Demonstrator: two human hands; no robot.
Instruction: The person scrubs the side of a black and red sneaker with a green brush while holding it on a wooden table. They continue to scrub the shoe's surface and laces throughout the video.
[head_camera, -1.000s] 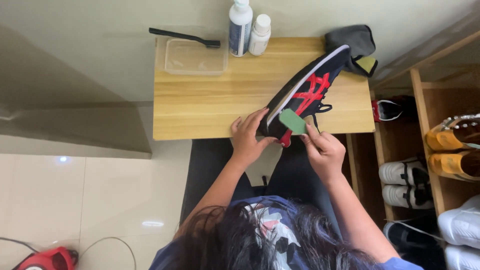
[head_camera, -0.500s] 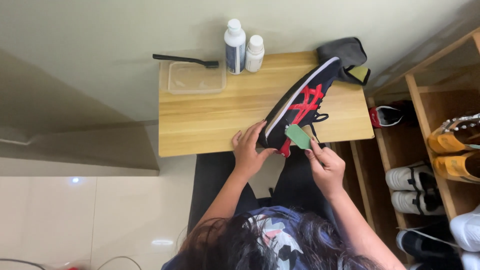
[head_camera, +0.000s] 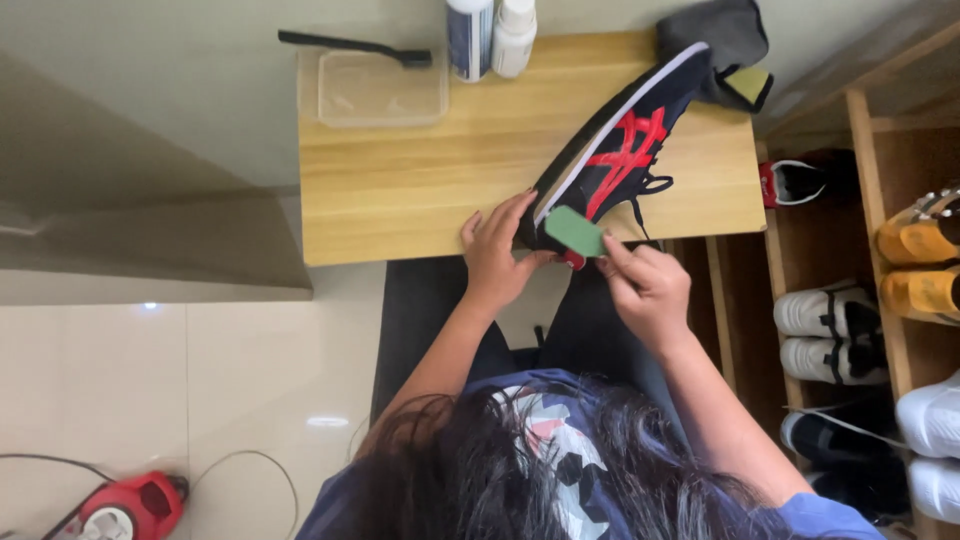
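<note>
A dark navy sneaker (head_camera: 625, 140) with red stripes and a white sole edge lies tilted across the right part of a small wooden table (head_camera: 430, 180). My left hand (head_camera: 497, 252) grips its heel end at the table's front edge. My right hand (head_camera: 647, 290) pinches a small green pad (head_camera: 574, 231) and presses it against the shoe's heel, beside a red patch.
At the table's back stand two white bottles (head_camera: 490, 35), a clear plastic tray (head_camera: 382, 88) and a black brush (head_camera: 355, 47). A dark cloth with a yellow sponge (head_camera: 735, 55) lies at the back right. A wooden shoe rack (head_camera: 860, 300) with several shoes stands to the right. A red device (head_camera: 130, 505) sits on the floor.
The view has shifted a little. My right hand and the green pad have moved slightly along the shoe's heel; my left hand keeps its hold.
</note>
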